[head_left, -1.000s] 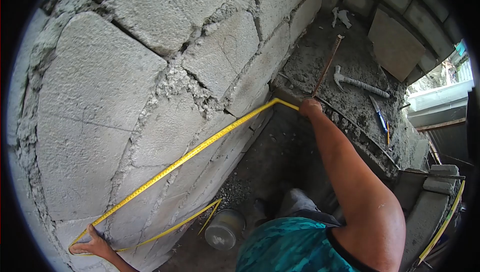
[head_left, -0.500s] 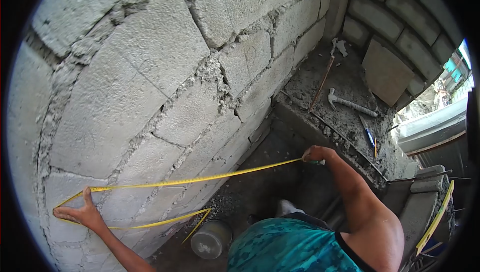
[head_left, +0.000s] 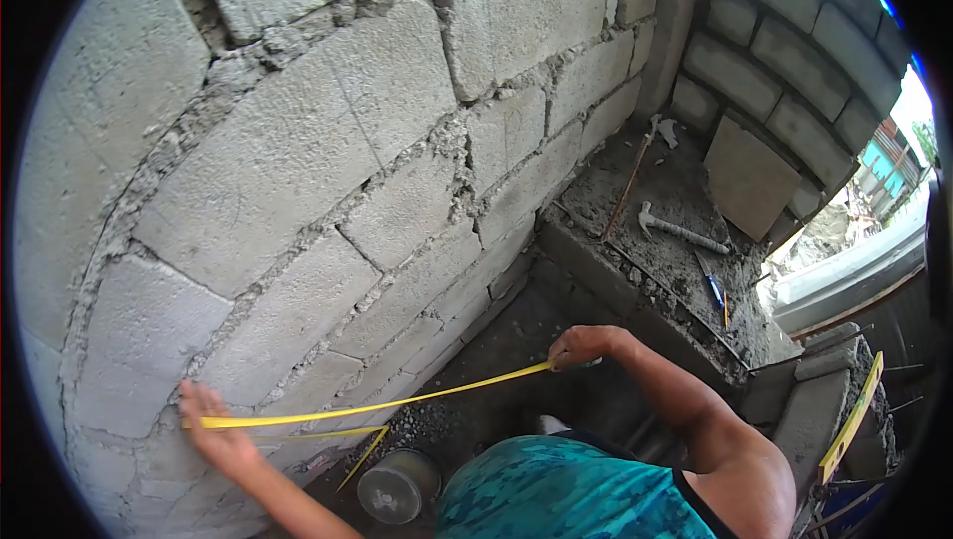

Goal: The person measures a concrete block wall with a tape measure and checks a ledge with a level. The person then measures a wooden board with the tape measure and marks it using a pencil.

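A yellow tape measure point(head_left: 397, 403) stretches between my two hands beside the block wall. My left hand point(head_left: 220, 440), slightly blurred, is close to the wall at lower left. Its fingers point up, with the tape across them and caught in the hand. My right hand point(head_left: 581, 345) is closed round the other end of the stretch, over the dark floor. A small pale green bit shows under it; I cannot tell what it is. A lower length of tape runs from the left hand toward the floor and bends sharply near a bucket.
The rough block wall point(head_left: 298, 152) fills the left. On a mortar-strewn ledge lie a claw hammer point(head_left: 685, 231), a blue-handled knife point(head_left: 712, 281) and an orange pencil point(head_left: 726, 311). A square board point(head_left: 751, 177) leans behind. A bucket point(head_left: 399, 484) stands below; a yellow level point(head_left: 852, 418) is at right.
My left hand has turned from thumb and fingers spread wide to fingers pointing up, nearer my right hand. The tape stretch between them is shorter. The camera view has shifted.
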### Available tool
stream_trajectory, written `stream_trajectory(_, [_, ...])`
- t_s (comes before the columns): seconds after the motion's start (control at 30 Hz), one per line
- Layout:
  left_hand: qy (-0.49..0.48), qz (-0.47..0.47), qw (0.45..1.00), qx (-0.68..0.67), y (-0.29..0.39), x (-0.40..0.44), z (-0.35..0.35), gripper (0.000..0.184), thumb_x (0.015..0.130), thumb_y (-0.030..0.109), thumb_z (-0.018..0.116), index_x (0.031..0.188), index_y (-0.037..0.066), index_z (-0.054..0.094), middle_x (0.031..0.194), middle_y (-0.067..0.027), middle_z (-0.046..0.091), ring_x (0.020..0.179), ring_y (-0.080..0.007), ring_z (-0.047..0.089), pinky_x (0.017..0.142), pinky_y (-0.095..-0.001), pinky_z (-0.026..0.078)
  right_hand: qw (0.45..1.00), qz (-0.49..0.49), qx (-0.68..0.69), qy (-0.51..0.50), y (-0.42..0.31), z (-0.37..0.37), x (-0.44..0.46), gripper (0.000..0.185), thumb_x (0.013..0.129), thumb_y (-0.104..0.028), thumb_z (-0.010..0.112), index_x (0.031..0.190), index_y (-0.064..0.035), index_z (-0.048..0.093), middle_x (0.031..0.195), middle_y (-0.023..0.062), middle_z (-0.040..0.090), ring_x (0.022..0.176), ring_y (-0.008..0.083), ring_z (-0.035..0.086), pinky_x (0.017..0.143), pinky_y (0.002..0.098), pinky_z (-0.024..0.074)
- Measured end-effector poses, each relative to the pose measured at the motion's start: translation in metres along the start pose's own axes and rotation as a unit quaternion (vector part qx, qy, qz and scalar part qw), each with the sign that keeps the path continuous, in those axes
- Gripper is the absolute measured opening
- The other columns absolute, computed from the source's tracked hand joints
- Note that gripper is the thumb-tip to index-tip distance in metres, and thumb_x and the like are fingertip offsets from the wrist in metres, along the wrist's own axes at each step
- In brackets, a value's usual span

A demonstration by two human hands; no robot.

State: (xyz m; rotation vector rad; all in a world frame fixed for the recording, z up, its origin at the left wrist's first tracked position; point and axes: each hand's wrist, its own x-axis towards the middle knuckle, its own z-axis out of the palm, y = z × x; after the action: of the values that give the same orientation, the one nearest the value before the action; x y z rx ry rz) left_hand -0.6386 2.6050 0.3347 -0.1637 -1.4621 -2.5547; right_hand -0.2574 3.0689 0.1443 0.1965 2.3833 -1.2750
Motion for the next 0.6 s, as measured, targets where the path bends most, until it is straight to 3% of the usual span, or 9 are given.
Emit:
stream_trajectory(0.07, [0.024, -0.11, 0.993, -0.041, -0.046, -0.005, -0.047, 0.044, 0.101, 0.03, 0.059, 0.136, 0.004, 0.054, 0.141, -0.0086, 0.056, 0.129, -0.0249, 0.053, 0.11, -0.0399, 0.041, 1.0, -0.004, -0.015, -0.017, -0.008, 0.01, 0.009, 0.033, 0.093, -0.031, 0.063, 0.11, -0.0042, 0.072, 0.108, 0.0125, 0.072, 0.102, 0.0295, 0.067, 0.091, 0.0388, 0.0499])
stream_trajectory(0.2, [0.138, -0.331, 0.929, -0.096, -0.136, -0.041, -0.126, 0.035, 0.1, 0.029, 0.059, 0.13, 0.011, 0.059, 0.133, 0.003, 0.062, 0.127, -0.0208, 0.054, 0.106, -0.048, 0.041, 0.993, 0.002, -0.094, -0.073, -0.021, 0.024, 0.023, 0.037, 0.093, -0.036, 0.061, 0.109, -0.0043, 0.072, 0.11, 0.0148, 0.071, 0.104, 0.0335, 0.066, 0.091, 0.0419, 0.0493])
stream_trajectory(0.37, [0.253, -0.387, 0.884, -0.071, -0.188, -0.085, -0.189, 0.029, 0.1, 0.027, 0.058, 0.126, 0.013, 0.06, 0.128, 0.0064, 0.064, 0.127, -0.0195, 0.054, 0.104, -0.0507, 0.04, 0.981, 0.052, -0.174, -0.066, -0.031, 0.039, 0.036, 0.041, 0.089, -0.041, 0.061, 0.107, -0.0057, 0.073, 0.104, 0.0164, 0.072, 0.101, 0.0357, 0.067, 0.089, 0.0445, 0.0499])
stream_trajectory(0.43, [0.267, -0.39, 0.878, -0.075, -0.195, -0.088, -0.21, 0.027, 0.099, 0.026, 0.058, 0.122, 0.013, 0.062, 0.124, 0.0069, 0.065, 0.123, -0.0193, 0.056, 0.103, -0.0501, 0.042, 0.964, 0.104, -0.227, -0.093, -0.041, 0.036, 0.039, 0.041, 0.086, -0.041, 0.062, 0.104, -0.0062, 0.074, 0.099, 0.0167, 0.072, 0.097, 0.0359, 0.068, 0.086, 0.0458, 0.0511])
stream_trajectory(0.5, [0.273, -0.382, 0.877, -0.106, -0.199, -0.087, -0.23, 0.029, 0.099, 0.023, 0.058, 0.126, 0.012, 0.059, 0.122, 0.0095, 0.066, 0.13, -0.0185, 0.052, 0.103, -0.0497, 0.042, 0.961, 0.116, -0.23, -0.098, -0.048, 0.032, 0.038, 0.042, 0.085, -0.041, 0.062, 0.105, -0.0071, 0.074, 0.1, 0.0159, 0.072, 0.098, 0.0355, 0.068, 0.086, 0.0459, 0.0517])
stream_trajectory(0.6, [0.281, -0.37, 0.877, -0.126, -0.209, -0.085, -0.251, 0.023, 0.097, 0.021, 0.06, 0.117, 0.011, 0.063, 0.114, 0.0048, 0.069, 0.116, -0.0196, 0.061, 0.1, -0.0483, 0.047, 0.957, 0.133, -0.238, -0.102, -0.066, 0.023, 0.035, 0.042, 0.083, -0.041, 0.062, 0.105, -0.0079, 0.075, 0.102, 0.0152, 0.073, 0.1, 0.0352, 0.068, 0.088, 0.0461, 0.0523])
